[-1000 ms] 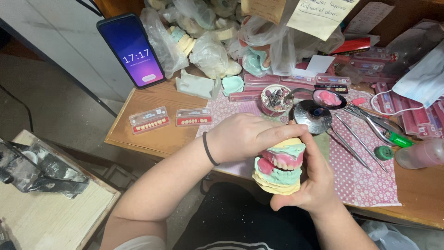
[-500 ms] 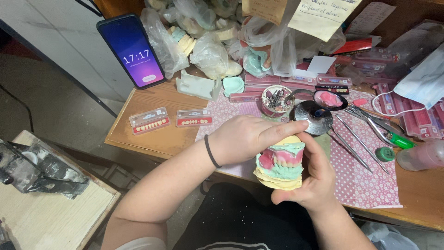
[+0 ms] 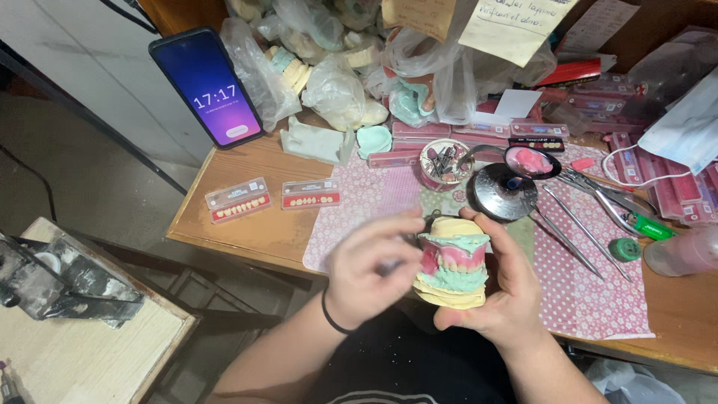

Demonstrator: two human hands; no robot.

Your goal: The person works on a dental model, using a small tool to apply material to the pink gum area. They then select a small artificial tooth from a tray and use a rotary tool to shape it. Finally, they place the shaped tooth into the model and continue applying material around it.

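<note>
The left hand (image 3: 370,273) has lifted off the dental model (image 3: 452,262), fingers now spread beside it. The right hand (image 3: 493,288) cups the model above the desk (image 3: 254,224). It looks heavy, stiff and brittle; hold the plaster base, not the pink wax.

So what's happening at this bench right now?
A person holds a dental cast model, yellow stone bases with pink wax gums and teeth, upright in the right hand. The left hand is beside it, fingers loosely open near the model's front. Behind, on a pink dotted mat, lie a round mirror, metal instruments and two tooth cards.
</note>
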